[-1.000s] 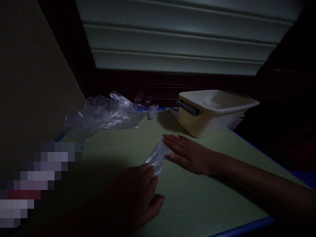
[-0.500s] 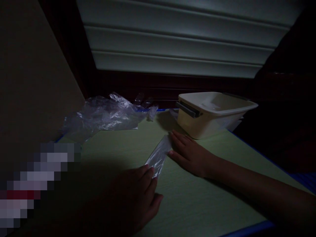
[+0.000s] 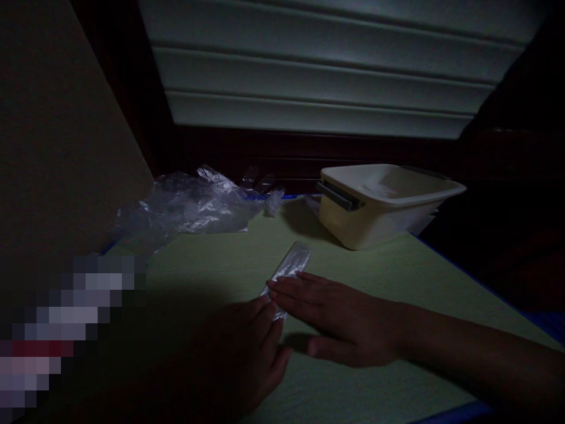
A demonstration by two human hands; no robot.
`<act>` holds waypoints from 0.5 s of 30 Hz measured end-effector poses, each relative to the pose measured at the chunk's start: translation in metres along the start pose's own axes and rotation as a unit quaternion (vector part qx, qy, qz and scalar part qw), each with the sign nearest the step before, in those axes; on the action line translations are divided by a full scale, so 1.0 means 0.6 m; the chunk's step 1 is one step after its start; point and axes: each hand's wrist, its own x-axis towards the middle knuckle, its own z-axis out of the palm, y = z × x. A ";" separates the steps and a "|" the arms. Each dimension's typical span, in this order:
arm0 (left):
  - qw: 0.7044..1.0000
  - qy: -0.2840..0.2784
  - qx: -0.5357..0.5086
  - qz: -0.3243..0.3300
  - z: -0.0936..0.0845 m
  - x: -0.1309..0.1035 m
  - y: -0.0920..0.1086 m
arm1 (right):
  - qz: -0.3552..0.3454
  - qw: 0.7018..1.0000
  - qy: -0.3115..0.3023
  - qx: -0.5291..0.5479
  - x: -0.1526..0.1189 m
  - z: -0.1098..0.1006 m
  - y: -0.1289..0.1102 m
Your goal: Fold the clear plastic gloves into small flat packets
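Note:
A narrow folded strip of clear plastic, seemingly a plastic bag (image 3: 295, 257), lies flat on the pale green tabletop (image 3: 362, 388). My left hand (image 3: 249, 347) rests on its near end with the fingers stretched out, pressing it against the table. Across the middle of the strip lies my right hand (image 3: 339, 318), open, its fingertips on the plastic close to the left fingertips and its thumb apart. The far end of the strip shows beyond my right fingers. The near end is hidden under my left hand, which is in deep shadow.
Crumpled clear plastic bags (image 3: 198, 203) are heaped at the back left of the table. A cream plastic bin (image 3: 353, 221) with grey handles stands at the back right, some clear plastic inside. Behind rises a slatted panel (image 3: 309, 76); a wall (image 3: 57, 118) borders the left.
My right hand has slid from the far end of the plastic strip toward me, down to its middle beside my left hand. My left hand has stayed in place.

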 end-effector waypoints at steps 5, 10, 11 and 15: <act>1.000 0.004 0.009 0.009 0.000 -0.003 -0.001 | 0.046 0.998 0.012 -0.032 -0.001 -0.004 0.020; 1.000 -0.029 0.004 0.003 -0.010 0.003 -0.002 | 0.093 0.994 0.014 -0.056 -0.003 -0.008 0.044; 1.000 -0.025 0.004 0.002 -0.011 0.004 -0.002 | 0.093 0.994 0.019 -0.057 -0.003 -0.007 0.047; 1.000 0.007 0.010 0.009 -0.008 0.005 -0.003 | 0.086 0.994 0.044 -0.060 -0.004 -0.001 0.055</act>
